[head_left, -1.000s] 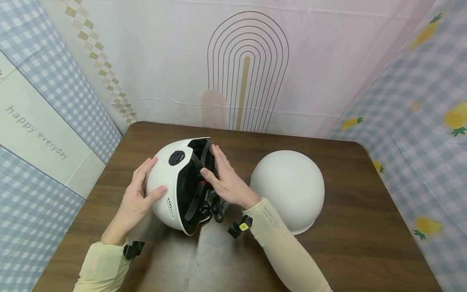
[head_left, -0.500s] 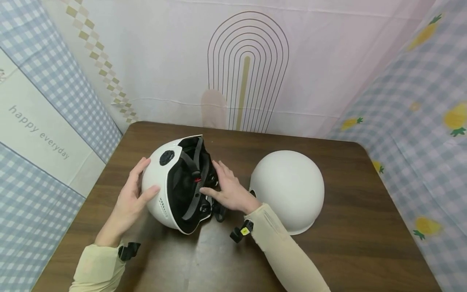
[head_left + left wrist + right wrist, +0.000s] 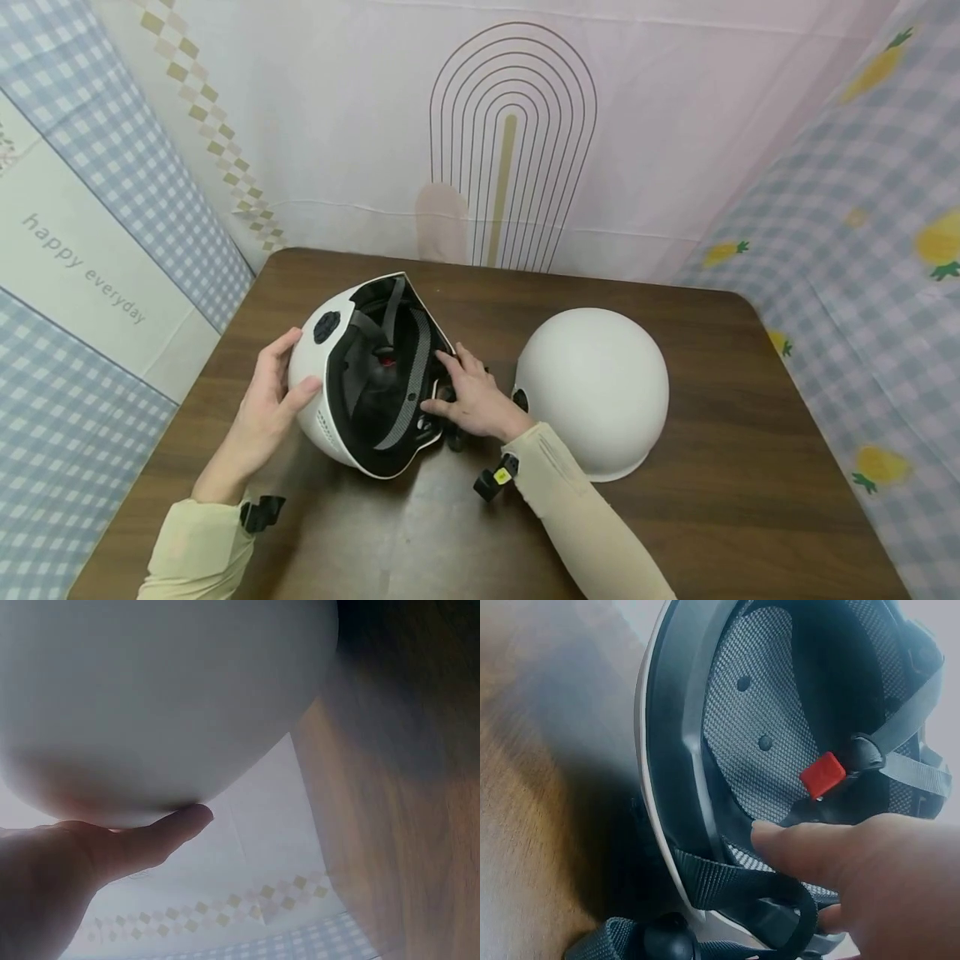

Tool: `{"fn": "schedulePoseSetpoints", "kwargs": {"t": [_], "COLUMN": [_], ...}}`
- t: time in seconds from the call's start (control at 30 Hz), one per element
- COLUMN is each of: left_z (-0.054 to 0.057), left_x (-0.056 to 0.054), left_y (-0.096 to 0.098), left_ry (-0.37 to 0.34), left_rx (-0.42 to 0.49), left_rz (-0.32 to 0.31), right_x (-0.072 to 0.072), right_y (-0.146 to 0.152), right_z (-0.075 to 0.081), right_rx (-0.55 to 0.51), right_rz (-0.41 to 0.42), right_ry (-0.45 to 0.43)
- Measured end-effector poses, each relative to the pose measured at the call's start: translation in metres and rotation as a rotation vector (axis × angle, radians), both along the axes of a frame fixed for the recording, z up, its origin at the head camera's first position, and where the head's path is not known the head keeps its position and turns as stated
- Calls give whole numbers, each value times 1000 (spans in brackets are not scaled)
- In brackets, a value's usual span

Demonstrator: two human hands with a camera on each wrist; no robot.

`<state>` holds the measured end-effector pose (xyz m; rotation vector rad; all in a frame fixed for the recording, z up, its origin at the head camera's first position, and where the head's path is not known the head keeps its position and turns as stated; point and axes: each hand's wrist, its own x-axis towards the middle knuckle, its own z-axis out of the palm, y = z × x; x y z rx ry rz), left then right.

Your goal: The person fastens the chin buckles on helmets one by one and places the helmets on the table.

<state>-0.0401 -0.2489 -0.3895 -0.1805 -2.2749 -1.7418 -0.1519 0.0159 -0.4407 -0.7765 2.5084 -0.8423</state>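
A white helmet (image 3: pixel 313 358) is tipped on its side at the left of the table, its black padded opening facing up and right. My left hand (image 3: pixel 262 408) holds the rounded shell, thumb on the near side. In the left wrist view the thumb (image 3: pixel 169 836) lies along the shell. At the opening's right rim, my right hand (image 3: pixel 480 402) holds the helmet. One of its fingers reaches inside onto the mesh lining (image 3: pixel 742 750), near a red buckle tab (image 3: pixel 823 776) and black straps (image 3: pixel 727 885). Other fingertips are partly hidden behind the strap and rim.
A second white helmet (image 3: pixel 592 387) stands dome up on the brown table (image 3: pixel 720 467), right of the hands and close to the right wrist. A patterned cloth backdrop (image 3: pixel 337 125) rises behind the table's far edge.
The tipped helmet has turned and shifted left, so more of its black inside shows. The left hand moved slightly left with it. My right hand slid lower along the rim.
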Motion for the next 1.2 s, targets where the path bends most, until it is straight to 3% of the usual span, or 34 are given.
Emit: {"fn": "schedulePoseSetpoints", "kwargs": {"t": [0.33, 0.57, 0.67, 0.83, 1.0, 1.2], "left_z": [1, 11, 13, 11, 3, -5], "left_x": [3, 7, 8, 9, 11, 14], "left_y": [-7, -11, -14, -20, -26, -31], "left_ry": [-36, -97, -120, -103, -86, -134], "left_rx": [-77, -169, -207, -173, -152, -105], "left_rz": [39, 94, 121, 146, 170, 204], "right_x": [0, 3, 2, -1, -3, 0], "right_y": [4, 6, 7, 9, 9, 11], "right_z": [-2, 1, 2, 2, -1, -4], "right_rx": [-74, -189, -289, -397, -339, -212], "right_rz": [-7, -24, -76, -208, -280, -261], "right_ry": [1, 29, 76, 184, 206, 140]}}
